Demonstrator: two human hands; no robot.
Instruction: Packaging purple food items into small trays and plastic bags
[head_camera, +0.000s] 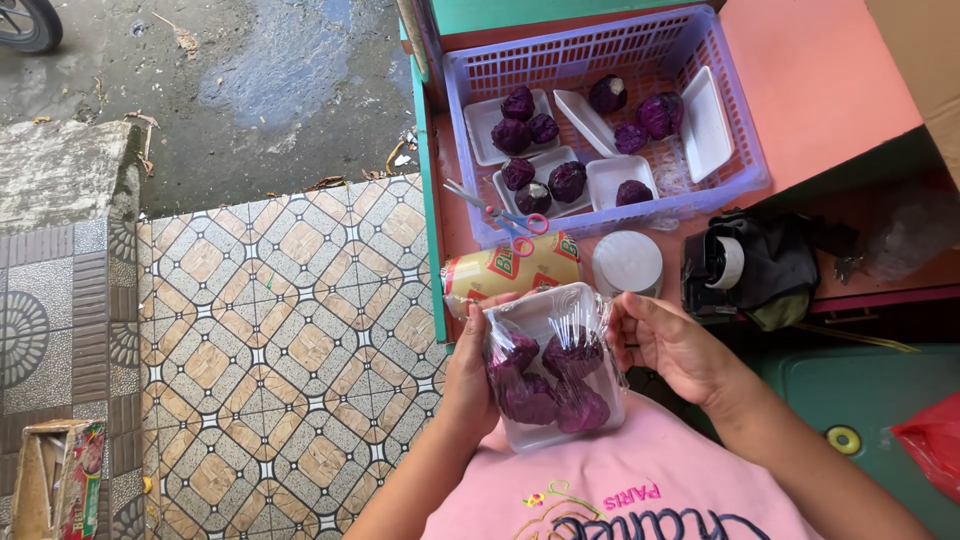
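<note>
Both hands (575, 365) hold wrapped tray (553, 368) (purple pieces).

Both hands gripping clear-wrapped white tray (556, 372) w/ purple cabbage pieces: left hand (468, 375) on its left side, right hand (672, 347) at right edge. Behind, on table (820, 80): lilac basket (745, 150) of cabbages & trays, scissors (505, 215) at front rim, film roll (512, 270), white lid (627, 262).

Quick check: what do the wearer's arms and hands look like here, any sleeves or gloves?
Both hands are bare: left hand, right hand. No gloves, rings, watch or bracelets visible. Forearms uncovered, no sleeves in view. A pink top with embroidered lettering shows between the arms.
</note>
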